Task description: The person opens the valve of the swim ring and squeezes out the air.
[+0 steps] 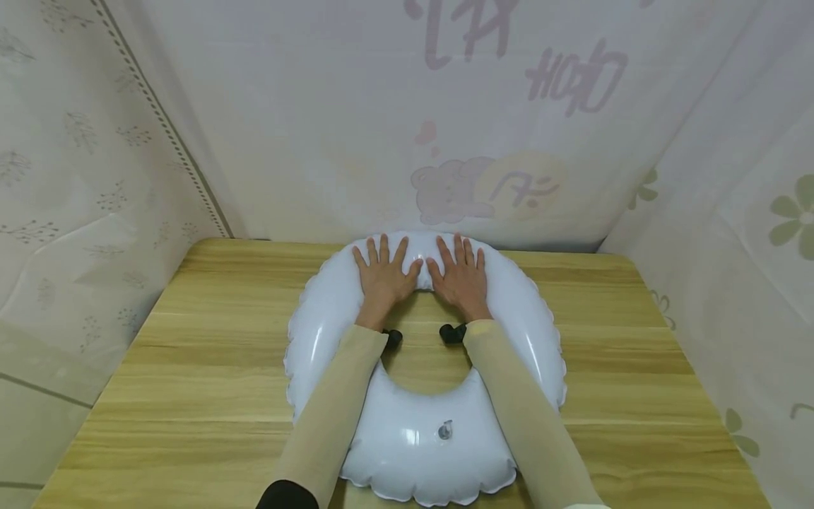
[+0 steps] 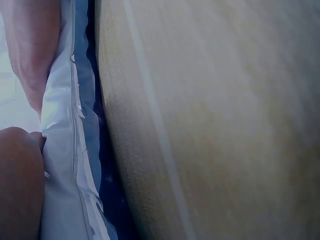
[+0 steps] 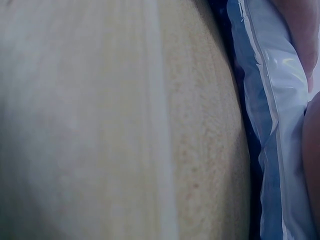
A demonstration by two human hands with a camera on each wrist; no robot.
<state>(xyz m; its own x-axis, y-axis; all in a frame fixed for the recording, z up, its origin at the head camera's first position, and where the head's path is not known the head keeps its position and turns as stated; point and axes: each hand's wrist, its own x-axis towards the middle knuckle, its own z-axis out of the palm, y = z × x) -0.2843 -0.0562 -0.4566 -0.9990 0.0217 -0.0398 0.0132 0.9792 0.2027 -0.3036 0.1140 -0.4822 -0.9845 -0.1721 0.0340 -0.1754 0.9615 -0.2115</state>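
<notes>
A white inflated swim ring [image 1: 432,452] lies on the wooden table, plump and shiny with a scalloped seam round its outer edge. On the far left part of the ring rests my left hand [image 1: 384,279], palm down with fingers spread. My right hand [image 1: 461,279] lies flat beside it on the far right part, thumbs pointing toward each other. Near the front of the ring sits a clear air valve [image 1: 446,430]. Both wrist views show the ring's inner seam close up, with part of a thumb [image 2: 20,180] against the white vinyl.
The wood-grain table [image 1: 636,367] extends to both sides of the ring, and its surface shows through the hole. A printed curtain [image 1: 305,127] hangs behind the table's back edge, with patterned cloth [image 1: 83,162] at the left and flowered cloth [image 1: 750,233] at the right.
</notes>
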